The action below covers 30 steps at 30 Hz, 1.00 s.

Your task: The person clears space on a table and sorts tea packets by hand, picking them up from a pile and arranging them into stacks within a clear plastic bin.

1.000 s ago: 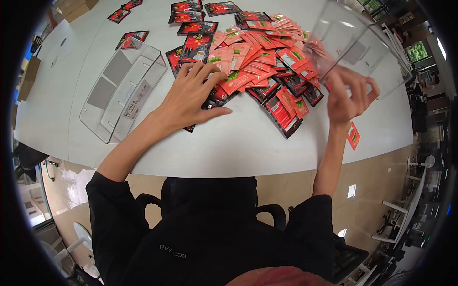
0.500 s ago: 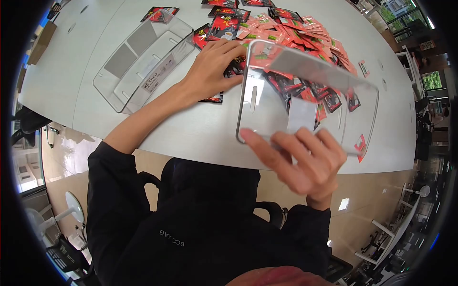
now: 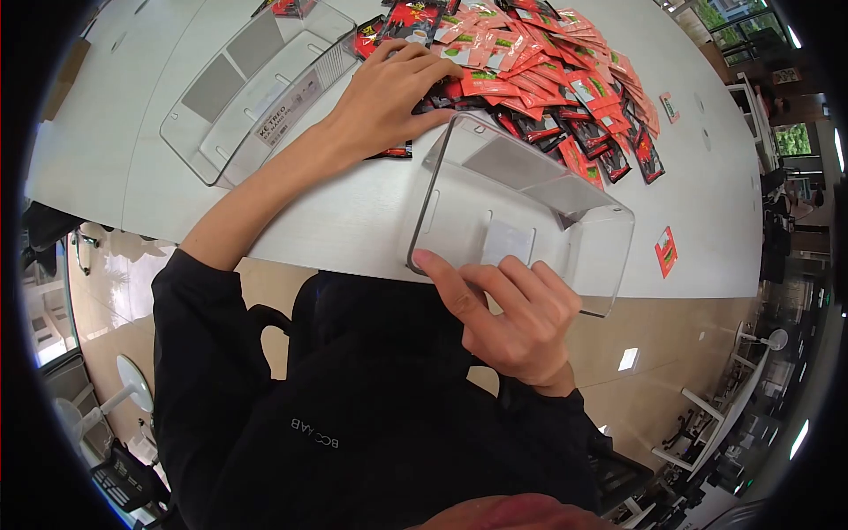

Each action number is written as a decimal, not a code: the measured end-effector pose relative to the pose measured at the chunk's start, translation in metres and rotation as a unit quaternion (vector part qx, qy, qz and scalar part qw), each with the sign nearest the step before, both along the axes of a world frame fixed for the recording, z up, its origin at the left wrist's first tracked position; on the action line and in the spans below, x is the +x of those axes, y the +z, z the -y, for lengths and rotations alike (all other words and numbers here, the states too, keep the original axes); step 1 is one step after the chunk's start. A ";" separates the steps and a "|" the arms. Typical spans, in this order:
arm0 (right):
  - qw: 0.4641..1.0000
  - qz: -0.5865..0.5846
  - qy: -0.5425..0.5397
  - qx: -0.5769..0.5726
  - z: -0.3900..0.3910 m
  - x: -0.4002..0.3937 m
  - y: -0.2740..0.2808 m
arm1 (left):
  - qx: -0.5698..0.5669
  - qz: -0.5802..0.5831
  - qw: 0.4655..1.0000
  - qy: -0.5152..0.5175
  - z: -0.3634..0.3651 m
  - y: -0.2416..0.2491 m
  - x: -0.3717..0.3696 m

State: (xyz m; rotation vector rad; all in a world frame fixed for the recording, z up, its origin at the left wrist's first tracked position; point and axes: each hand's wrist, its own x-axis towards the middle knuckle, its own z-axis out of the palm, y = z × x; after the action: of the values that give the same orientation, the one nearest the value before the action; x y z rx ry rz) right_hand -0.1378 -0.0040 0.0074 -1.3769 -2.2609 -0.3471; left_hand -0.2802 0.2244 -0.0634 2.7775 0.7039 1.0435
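Observation:
My right hand (image 3: 517,322) grips the near edge of a clear plastic bin (image 3: 552,231), thumb at its left corner and fingers curled at the rim. The bin is tilted at the table's front edge, with a white label on it. My left hand (image 3: 389,102) rests at the left side of a heap of sachets, thumb spread from the arched fingers; some fingertips are hidden. Orange-red sachets (image 3: 521,66) lie on top of the heap. Black-and-red sachets (image 3: 413,19) lie by the left hand, with others (image 3: 609,159) behind the bin.
A second clear bin (image 3: 256,84) with a printed label stands on the white table (image 3: 327,208) to the left. Single orange sachets lie apart at the right, one (image 3: 666,253) near the front and another (image 3: 670,107) farther back. A chair armrest (image 3: 269,320) is below the table.
The right hand has brought the clear bin down and left, toward the table's front edge, uncovering more of the heap. The left hand stays at the sachets. The view has shifted slightly.

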 end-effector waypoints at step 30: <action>0.999 0.007 -0.035 -0.021 -0.027 -0.003 -0.027 | -0.339 0.270 0.901 -0.030 -0.005 0.013 0.001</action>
State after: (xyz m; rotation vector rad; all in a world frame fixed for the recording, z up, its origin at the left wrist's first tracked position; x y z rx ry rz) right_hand -0.1406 0.0228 -0.0193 -1.4824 -2.2471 -0.3340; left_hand -0.2794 0.2299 -0.0507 1.7989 0.7101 1.1852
